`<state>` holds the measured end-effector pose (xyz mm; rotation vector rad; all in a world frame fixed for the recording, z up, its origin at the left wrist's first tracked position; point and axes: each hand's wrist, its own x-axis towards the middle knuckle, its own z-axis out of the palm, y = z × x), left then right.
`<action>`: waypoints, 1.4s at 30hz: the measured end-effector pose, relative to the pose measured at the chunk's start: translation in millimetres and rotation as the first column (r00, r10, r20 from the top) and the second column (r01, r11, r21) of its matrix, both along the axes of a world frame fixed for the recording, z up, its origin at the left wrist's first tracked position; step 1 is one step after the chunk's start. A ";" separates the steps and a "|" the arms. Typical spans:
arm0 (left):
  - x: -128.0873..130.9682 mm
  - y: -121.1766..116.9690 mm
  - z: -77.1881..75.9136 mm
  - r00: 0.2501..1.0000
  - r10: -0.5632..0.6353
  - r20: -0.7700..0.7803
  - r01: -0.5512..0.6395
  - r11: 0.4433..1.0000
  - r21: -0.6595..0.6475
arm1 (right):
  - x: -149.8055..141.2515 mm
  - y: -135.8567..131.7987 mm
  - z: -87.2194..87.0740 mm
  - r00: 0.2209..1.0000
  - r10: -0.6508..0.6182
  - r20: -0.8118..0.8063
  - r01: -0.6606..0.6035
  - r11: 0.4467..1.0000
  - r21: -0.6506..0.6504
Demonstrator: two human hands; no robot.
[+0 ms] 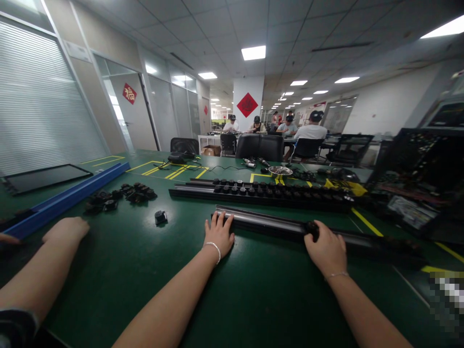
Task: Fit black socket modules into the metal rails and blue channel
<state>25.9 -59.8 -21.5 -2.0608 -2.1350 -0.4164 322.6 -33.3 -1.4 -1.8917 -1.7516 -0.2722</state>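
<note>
A long black metal rail (268, 221) lies across the green table in front of me. My left hand (219, 236) rests on its left end, fingers stretched out and spread over the near edge. Farther right, my right hand (326, 247) is closed with thumb and fingers around a small black round part (311, 229), which sits on the rail. Behind lie more black rails (192, 191) carrying rows of similar small black parts (268, 189). One loose black part (160, 217) stands left of my left hand, and a pile of them (137, 192) lies beyond it.
At the left, a co-worker's hand (68, 229) reaches in near a blue channel (72, 195). A dark flat panel (47, 178) lies behind it. Toward the back are a metal dish (280, 171), cables and tools. Dark equipment (416, 179) stands at the right.
</note>
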 end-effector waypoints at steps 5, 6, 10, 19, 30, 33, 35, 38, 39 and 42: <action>4.8 -1.3 3.6 0.998 -0.005 -0.057 0.006 1.000 0.026 | -6.7 0.2 -2.7 0.996 0.088 -0.011 -0.087 0.995 0.045; 6.1 -1.4 4.0 0.998 -0.006 -0.069 0.008 0.999 0.032 | -7.7 0.7 -3.3 0.993 0.117 -0.015 -0.116 0.992 0.055; 9.5 -1.9 4.8 0.995 -0.010 -0.094 0.014 0.999 0.046 | -10.7 2.5 -5.6 0.970 0.236 -0.058 -0.231 0.969 0.084; 7.5 -0.8 1.4 1.000 -0.008 -0.022 0.010 0.999 0.052 | -14.2 0.5 -8.8 0.910 0.383 -0.157 -0.385 0.923 0.015; 7.0 -1.2 3.8 1.000 0.015 0.012 -0.016 0.998 0.066 | -16.3 -1.4 -4.0 0.909 0.410 0.075 -0.402 0.910 -0.105; 7.6 -2.0 6.9 1.000 0.020 0.007 -0.020 0.996 0.088 | -18.0 -3.3 -0.6 0.909 0.411 0.070 -0.399 0.906 -0.141; 7.5 -1.9 8.7 1.000 0.007 0.004 -0.008 0.995 0.103 | -19.1 -4.2 0.5 0.909 0.411 0.073 -0.397 0.906 -0.146; 6.9 -0.5 10.3 0.999 -0.036 0.004 0.035 0.992 0.124 | -21.5 -5.4 0.3 0.903 0.420 0.093 -0.406 0.903 -0.139; 6.8 0.1 10.4 0.999 -0.052 0.003 0.052 0.991 0.126 | -22.7 -5.8 -0.1 0.899 0.426 0.102 -0.411 0.901 -0.136; 6.8 1.0 9.5 0.995 -0.102 0.003 0.101 0.988 0.115 | -27.9 -8.0 -1.6 0.887 0.444 0.130 -0.428 0.894 -0.132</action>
